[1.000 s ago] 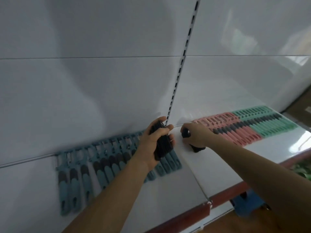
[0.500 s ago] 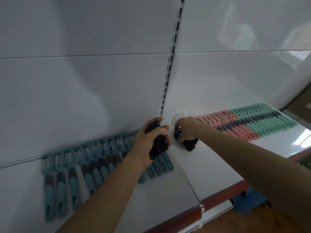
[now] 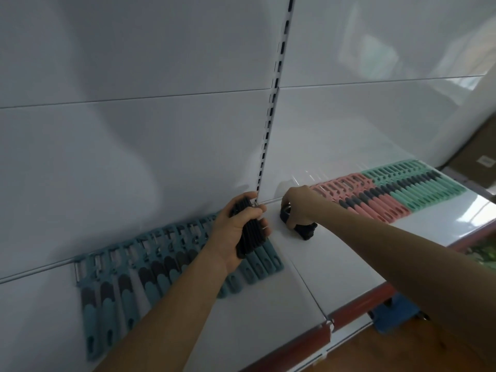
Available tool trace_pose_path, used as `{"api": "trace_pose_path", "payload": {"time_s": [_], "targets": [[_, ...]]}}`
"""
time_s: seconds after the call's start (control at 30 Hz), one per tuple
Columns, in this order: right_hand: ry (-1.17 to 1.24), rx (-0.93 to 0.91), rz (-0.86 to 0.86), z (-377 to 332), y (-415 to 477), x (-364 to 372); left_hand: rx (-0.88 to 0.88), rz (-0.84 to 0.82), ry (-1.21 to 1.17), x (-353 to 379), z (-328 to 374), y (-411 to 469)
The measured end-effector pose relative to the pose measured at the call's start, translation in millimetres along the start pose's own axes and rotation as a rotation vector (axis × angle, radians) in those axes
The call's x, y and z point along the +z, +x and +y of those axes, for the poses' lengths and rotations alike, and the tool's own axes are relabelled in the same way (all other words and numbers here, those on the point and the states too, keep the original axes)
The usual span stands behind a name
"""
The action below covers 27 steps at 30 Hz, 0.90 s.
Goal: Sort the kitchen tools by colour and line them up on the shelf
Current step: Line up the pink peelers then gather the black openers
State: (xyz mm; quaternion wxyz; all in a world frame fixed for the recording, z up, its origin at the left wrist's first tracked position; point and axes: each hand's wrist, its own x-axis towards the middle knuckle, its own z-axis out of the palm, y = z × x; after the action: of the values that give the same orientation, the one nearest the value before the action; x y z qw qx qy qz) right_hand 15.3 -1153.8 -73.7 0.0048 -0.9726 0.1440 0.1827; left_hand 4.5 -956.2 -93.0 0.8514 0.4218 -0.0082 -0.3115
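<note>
Kitchen peelers lie in rows on a white shelf (image 3: 335, 264). A blue row (image 3: 150, 264) fills the left part, a pink row (image 3: 365, 197) and a green row (image 3: 418, 183) the right part. My left hand (image 3: 236, 232) grips a bundle of black peelers (image 3: 251, 232) above the right end of the blue row. My right hand (image 3: 298, 205) holds a black peeler (image 3: 306, 230) down on the shelf, in the gap left of the pink row, close to the back wall.
The white back wall has a slotted upright (image 3: 271, 108) above my hands. The shelf's front edge carries a red strip (image 3: 349, 315). A blue object (image 3: 394, 312) stands on the wooden floor below. Cardboard boxes (image 3: 477, 162) sit at the far right.
The view has shifted a little. My right hand has settled the black peeler lower onto the shelf beside the pink row. My left hand keeps its grip on the black bundle.
</note>
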Motion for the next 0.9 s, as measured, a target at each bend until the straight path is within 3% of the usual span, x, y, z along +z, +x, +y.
{"api": "trace_pose_path", "payload": {"time_s": [0.5,0.9], "targets": [[0.100,-0.011,0.013,9.5,-9.3,-0.8,-0.008,0.003,0.006,-6.4,1.7,-10.2],[0.146,-0.177,0.044,-15.9,-98.6,6.3,-0.009,-0.020,-0.010,-13.9,0.4,-28.9]]}}
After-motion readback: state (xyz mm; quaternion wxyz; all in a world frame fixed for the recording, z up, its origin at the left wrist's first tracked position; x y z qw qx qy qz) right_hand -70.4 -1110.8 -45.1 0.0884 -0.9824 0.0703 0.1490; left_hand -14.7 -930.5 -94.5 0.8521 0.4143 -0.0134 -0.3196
